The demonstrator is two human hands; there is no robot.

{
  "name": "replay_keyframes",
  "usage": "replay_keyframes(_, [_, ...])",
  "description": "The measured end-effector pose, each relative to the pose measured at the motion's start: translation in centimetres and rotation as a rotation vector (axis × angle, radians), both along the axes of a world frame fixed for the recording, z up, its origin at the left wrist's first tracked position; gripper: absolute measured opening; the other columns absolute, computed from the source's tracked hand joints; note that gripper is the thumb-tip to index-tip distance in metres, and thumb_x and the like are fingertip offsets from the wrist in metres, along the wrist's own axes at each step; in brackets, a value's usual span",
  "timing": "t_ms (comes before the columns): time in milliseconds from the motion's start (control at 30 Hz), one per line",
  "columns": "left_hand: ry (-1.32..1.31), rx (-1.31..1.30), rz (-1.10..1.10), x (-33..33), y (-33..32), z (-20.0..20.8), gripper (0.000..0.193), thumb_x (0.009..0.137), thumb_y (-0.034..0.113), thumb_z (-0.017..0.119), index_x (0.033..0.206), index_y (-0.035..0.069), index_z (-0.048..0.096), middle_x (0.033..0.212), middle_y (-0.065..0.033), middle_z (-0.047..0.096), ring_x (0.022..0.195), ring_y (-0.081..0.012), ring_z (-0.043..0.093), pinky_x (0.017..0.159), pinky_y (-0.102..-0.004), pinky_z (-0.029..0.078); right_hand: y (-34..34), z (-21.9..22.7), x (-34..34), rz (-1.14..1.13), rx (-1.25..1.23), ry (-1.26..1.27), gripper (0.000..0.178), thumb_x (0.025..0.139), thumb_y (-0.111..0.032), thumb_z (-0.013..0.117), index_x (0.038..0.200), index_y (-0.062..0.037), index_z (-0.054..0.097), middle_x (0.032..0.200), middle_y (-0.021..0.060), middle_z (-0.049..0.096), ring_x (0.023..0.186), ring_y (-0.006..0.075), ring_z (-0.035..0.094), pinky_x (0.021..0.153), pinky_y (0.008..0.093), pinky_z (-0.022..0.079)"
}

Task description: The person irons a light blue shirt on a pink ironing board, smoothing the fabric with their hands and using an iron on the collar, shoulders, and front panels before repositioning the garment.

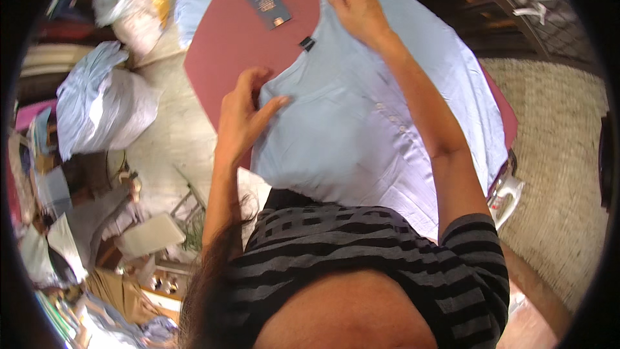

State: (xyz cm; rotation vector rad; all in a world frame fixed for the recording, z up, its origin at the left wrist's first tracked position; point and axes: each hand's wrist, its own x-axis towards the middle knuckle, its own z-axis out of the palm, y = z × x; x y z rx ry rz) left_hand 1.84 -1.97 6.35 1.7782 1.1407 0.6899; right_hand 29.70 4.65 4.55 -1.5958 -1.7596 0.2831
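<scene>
blue shirt (323,139) beneath right hand (354,10)

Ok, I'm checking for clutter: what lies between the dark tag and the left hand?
Only bare maroon tabletop lies between the dark tag and the left hand, as the head view shows.

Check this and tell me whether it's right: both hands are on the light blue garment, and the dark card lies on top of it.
Not quite: the dark card lies on the dark red tabletop, apart from the light blue garment, as the head view shows. The left hand and right hand are indeed on the garment.
</scene>
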Motion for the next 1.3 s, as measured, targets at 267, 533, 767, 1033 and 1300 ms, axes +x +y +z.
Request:
replay_keyframes(267, [0.180, 0.134, 0.069, -0.1, 0.3, -0.7, 0.028, 0.086, 0.010, 0.071, 0.110, 0.001, 0.060, 0.104, -0.0123, 0.066, 0.087, -0.0233, 0.062, 0.075, -0.0328, 0.048, -3.3, 1.0, 0.9, 0.075, 0.088, -0.041, 0.025, 0.090, -0.010, 0.062, 0.114, -0.0057, 0.063, 0.113, 0.0142, 0.064, 0.106, 0.0320, 0.061, 0.093, 0.0405, 0.049])
replay_keyframes(533, [0.077, 0.734, -0.270, 10.8, 1.3, 1.5, 0.037, 0.091, 0.028, 0.066, 0.120, 0.006, 0.061, 0.124, -0.0143, 0.058, 0.116, -0.0326, 0.053, 0.096, -0.0447, 0.039, -21.1, 2.6, 20.0, -0.583, 0.142, -0.476, 0.024, 0.086, -0.014, 0.064, 0.109, -0.0079, 0.067, 0.112, 0.0170, 0.065, 0.109, 0.0346, 0.060, 0.094, 0.0459, 0.048])
replay_keyframes(767, [0.562, 0.856, -0.209, 16.1, 5.3, -4.5, 0.071, 0.094, 0.062, 0.046, 0.148, 0.015, 0.041, 0.157, -0.0169, 0.031, 0.146, -0.0379, 0.023, 0.115, -0.0571, 0.017, -32.2, 0.9, 27.7, -0.702, -0.233, -0.446, 0.025, 0.085, -0.018, 0.067, 0.110, -0.0175, 0.067, 0.103, 0.0098, 0.068, 0.098, 0.0324, 0.065, 0.083, 0.0549, 0.050])
replay_keyframes(1033, [0.620, 0.885, -0.223, 17.2, 6.0, -4.9, 0.071, 0.095, 0.064, 0.042, 0.149, 0.018, 0.041, 0.158, -0.0134, 0.031, 0.148, -0.0354, 0.021, 0.115, -0.0570, 0.017, -32.5, 2.0, 28.0, -0.847, 0.021, -0.805, 0.026, 0.090, -0.020, 0.064, 0.114, -0.0096, 0.063, 0.106, 0.0151, 0.066, 0.102, 0.0392, 0.061, 0.088, 0.0477, 0.048])
replay_keyframes(1300, [0.394, 0.928, -0.327, 17.6, -8.2, -2.7, 0.062, 0.095, 0.039, 0.056, 0.148, 0.011, 0.041, 0.156, -0.0175, 0.033, 0.143, -0.0379, 0.029, 0.110, -0.0582, 0.024, -46.9, 3.4, 15.4, -0.815, 0.049, -0.514, 0.030, 0.085, -0.003, 0.068, 0.115, -0.0062, 0.065, 0.122, 0.0172, 0.058, 0.114, 0.0354, 0.056, 0.098, 0.0443, 0.045])
